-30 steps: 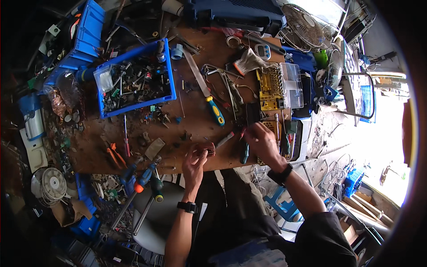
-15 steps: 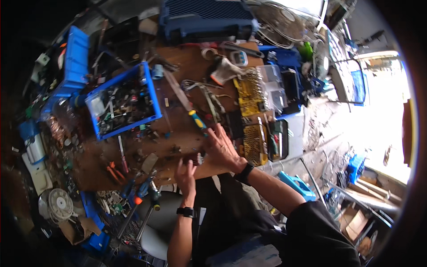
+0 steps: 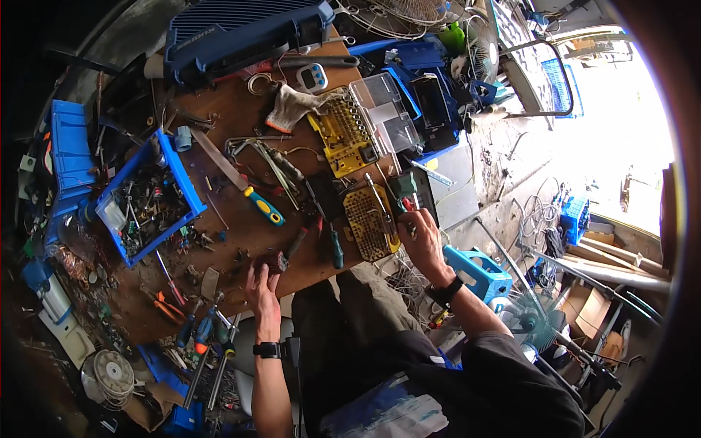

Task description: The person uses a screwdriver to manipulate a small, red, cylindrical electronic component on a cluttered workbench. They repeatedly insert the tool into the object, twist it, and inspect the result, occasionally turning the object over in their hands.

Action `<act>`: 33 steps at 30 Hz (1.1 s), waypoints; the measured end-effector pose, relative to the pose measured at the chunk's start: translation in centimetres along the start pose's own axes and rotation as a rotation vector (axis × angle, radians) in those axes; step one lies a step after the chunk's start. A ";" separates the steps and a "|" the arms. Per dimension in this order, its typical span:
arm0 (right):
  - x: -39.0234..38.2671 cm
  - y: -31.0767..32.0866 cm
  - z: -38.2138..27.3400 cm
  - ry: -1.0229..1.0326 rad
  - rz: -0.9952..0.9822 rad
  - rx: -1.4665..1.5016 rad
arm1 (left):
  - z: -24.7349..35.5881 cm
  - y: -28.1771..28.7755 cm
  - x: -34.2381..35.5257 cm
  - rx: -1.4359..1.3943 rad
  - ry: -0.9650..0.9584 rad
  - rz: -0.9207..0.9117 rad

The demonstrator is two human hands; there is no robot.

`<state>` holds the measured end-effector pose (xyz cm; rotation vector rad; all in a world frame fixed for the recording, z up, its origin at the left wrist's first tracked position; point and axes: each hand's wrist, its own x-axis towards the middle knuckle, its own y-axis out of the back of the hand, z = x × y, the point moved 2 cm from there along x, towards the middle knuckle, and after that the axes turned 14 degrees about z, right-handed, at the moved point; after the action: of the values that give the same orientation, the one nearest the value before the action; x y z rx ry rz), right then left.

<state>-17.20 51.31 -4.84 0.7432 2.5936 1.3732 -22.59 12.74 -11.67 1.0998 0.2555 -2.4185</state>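
Note:
At the table's near edge, my left hand (image 3: 263, 296) closes its fingers against a small, dark reddish-brown round part (image 3: 276, 263), which rests low over the wood. My right hand (image 3: 423, 248) is at the black case (image 3: 410, 191) on the right, fingers curled by its red and green tool handles; what they grip is hidden. Just left of that hand lies a yellow bit holder (image 3: 369, 223) full of small bits. Between my hands are a screwdriver with a teal handle (image 3: 336, 248) and a red-and-black handled tool (image 3: 298, 239). A long knife with a yellow-and-teal handle (image 3: 264, 206) lies beyond them.
A blue bin (image 3: 197, 208) of mixed small parts stands at left. Beyond my right hand is a yellow socket set (image 3: 339, 139) with a clear lid; a glove (image 3: 292, 106) lies beside it. A large dark-blue case (image 3: 244, 40) fills the back. Orange-handled pliers (image 3: 164, 306) lie near left.
My right hand has moved right, from near the knife handle to the black case. My left hand's fingers have closed in on the reddish part. The whole view has shifted right.

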 end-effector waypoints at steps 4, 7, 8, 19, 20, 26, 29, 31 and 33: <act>-0.5 -0.7 -1.4 -0.041 -0.050 0.043 | -1.0 0.0 -0.2 -0.015 -0.022 0.078; 0.4 -1.2 -3.7 0.130 -0.099 0.015 | -1.2 -0.9 -0.8 -0.075 -0.027 0.073; 0.2 -2.1 -3.6 0.090 -0.100 -0.019 | -0.3 -0.1 -0.6 -0.068 -0.027 0.070; 0.3 -2.6 0.7 0.104 -0.029 -0.255 | -1.8 1.0 -0.5 -0.099 -0.001 0.064; 0.1 -2.5 1.4 0.091 -0.047 -0.272 | -1.9 0.7 -0.7 -0.090 0.000 0.094; -0.2 -2.0 2.7 -0.054 -0.017 -0.126 | -1.9 1.0 0.0 -0.071 -0.026 0.087; -0.4 0.9 0.6 -0.191 -0.114 -0.013 | -1.8 1.2 -0.1 -0.056 -0.052 0.038; -1.1 2.0 -0.1 -0.301 -0.106 0.156 | -1.8 1.2 -0.6 -0.036 -0.058 0.060; -0.9 3.1 -3.7 -0.163 -0.214 0.160 | -2.5 2.3 0.1 -0.024 -0.115 -0.060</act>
<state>-16.47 49.58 -0.25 0.5509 2.5860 1.0126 -19.89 11.58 -13.39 0.9511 0.2825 -2.5147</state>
